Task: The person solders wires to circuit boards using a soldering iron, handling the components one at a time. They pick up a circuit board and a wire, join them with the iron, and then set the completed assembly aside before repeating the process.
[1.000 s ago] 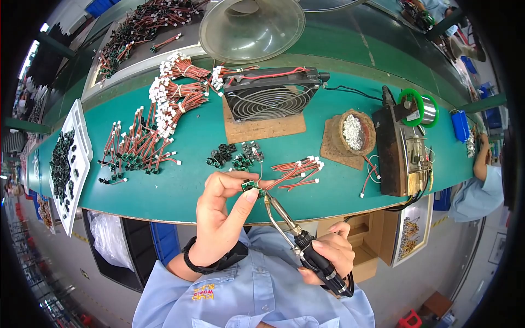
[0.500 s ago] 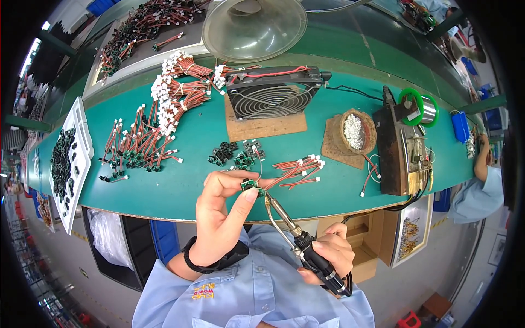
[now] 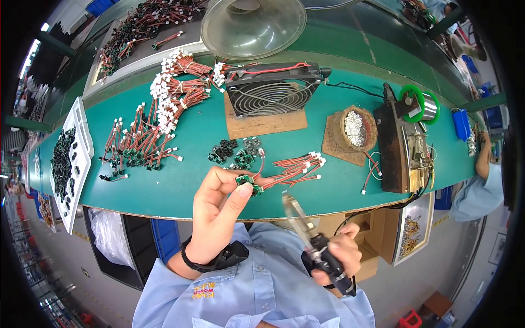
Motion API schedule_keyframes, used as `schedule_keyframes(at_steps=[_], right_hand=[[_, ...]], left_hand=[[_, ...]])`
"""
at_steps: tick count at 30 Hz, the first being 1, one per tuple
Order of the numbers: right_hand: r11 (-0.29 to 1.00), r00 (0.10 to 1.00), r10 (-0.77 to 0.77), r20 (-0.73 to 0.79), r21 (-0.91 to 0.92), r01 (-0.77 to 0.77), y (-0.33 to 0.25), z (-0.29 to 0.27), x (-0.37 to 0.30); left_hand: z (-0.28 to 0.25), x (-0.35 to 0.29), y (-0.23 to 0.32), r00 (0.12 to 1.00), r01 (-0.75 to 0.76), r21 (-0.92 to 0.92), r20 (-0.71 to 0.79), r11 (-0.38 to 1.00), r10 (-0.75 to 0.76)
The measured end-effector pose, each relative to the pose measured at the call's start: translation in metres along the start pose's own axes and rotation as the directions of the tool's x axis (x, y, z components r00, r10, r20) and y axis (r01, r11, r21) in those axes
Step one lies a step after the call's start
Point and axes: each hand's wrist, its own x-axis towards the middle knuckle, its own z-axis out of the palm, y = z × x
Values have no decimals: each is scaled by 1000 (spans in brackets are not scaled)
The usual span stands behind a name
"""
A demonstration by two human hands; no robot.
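A small green circuit board (image 3: 244, 179) is pinched between the thumb and fingers of my left hand (image 3: 217, 203); red and white wires run off it. My right hand (image 3: 340, 256) grips the black handle of a soldering iron (image 3: 327, 262) with a thin metal tube along its barrel. The iron's tip, smeared by motion, is apart from the board, to its right. Just beyond my left hand lie small boards with black parts (image 3: 240, 156). Loose red wires with white connectors (image 3: 301, 167) lie to their right.
A fan (image 3: 273, 93) stands on a wooden board at the back. Right of it are a pot of white pellets (image 3: 355, 130), a dark metal box (image 3: 395, 147) and a solder reel (image 3: 422, 105). Wired boards (image 3: 142, 145) and a white tray (image 3: 81, 164) lie left. Another person's arm (image 3: 482, 158) shows far right.
The soldering iron has moved away from the board, to the right, with my right hand. My left hand has shifted slightly left, still pinching the board.
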Motion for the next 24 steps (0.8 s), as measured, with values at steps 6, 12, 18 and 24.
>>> schedule_keyframes(at_steps=[6, 12, 18, 24], right_hand=[[917, 811, 397, -431, 144, -372, 3, 11, -9], [825, 784, 432, -446, -157, -543, 41, 5, 5], [791, 800, 393, -453, -278, -545, 49, 10, 10], [842, 767, 502, -400, 24, -539, 45, 21, 2]], left_hand=[[-2, 1, 8, 989, 140, -194, 79, 971, -127], [-6, 2, 9, 974, 202, -250, 151, 947, -168], [-7, -3, 12, 964, 248, -333, 182, 910, -196], [-43, 0, 1, 990, -107, 116, -82, 987, 117]])
